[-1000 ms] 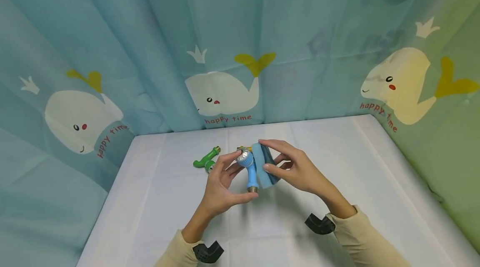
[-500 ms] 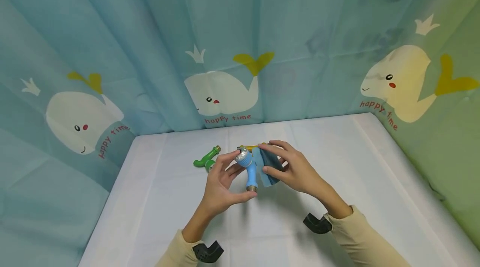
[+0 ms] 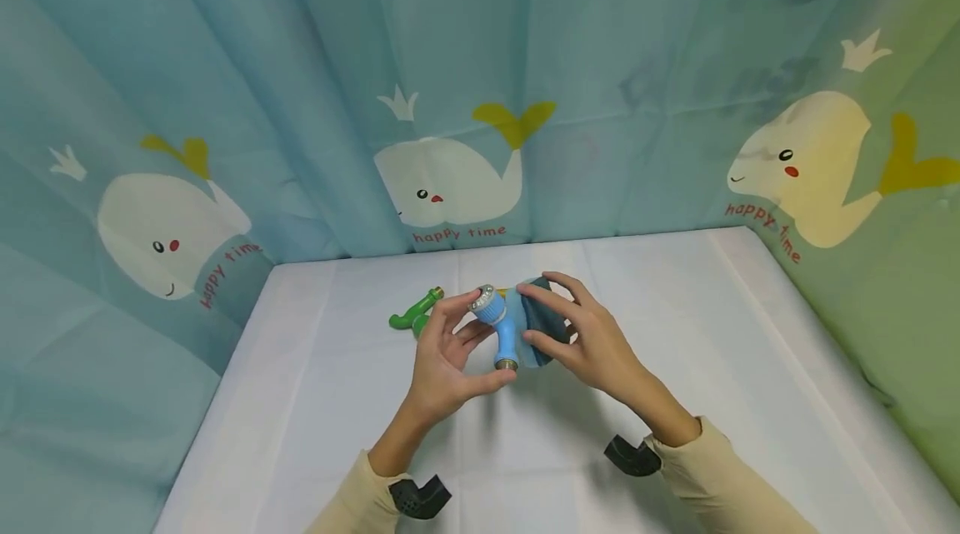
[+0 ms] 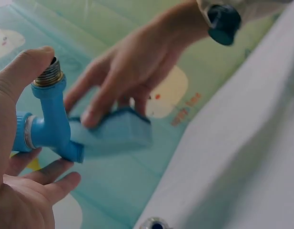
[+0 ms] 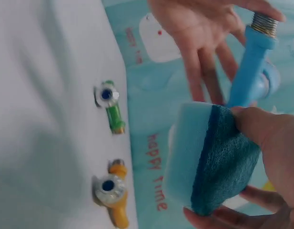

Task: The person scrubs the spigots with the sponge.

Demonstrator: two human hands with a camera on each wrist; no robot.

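Note:
Between thumb and fingers, my left hand (image 3: 442, 367) holds a blue faucet (image 3: 505, 332) above the table, its metal threaded end against the thumb. My right hand (image 3: 596, 342) grips a two-layer sponge (image 3: 546, 321) at the faucet's right side. In the right wrist view the light-blue foam and the dark scouring layer of the sponge (image 5: 228, 152) show, close to the blue faucet (image 5: 249, 67). The left wrist view has the sponge (image 4: 116, 133) beside the faucet body (image 4: 51, 114), blurred; whether they touch is hard to tell.
A green faucet (image 3: 412, 314) lies on the white table (image 3: 337, 401), left of the hands. Behind the sponge is a yellow-orange faucet (image 5: 113, 191), mostly hidden in the head view. A blue-green curtain (image 3: 600, 59) with whale prints stands behind the table.
The sponge has turned and shifted slightly along the faucet's right side with my right hand. My left hand keeps its hold, the faucet slightly higher in view.

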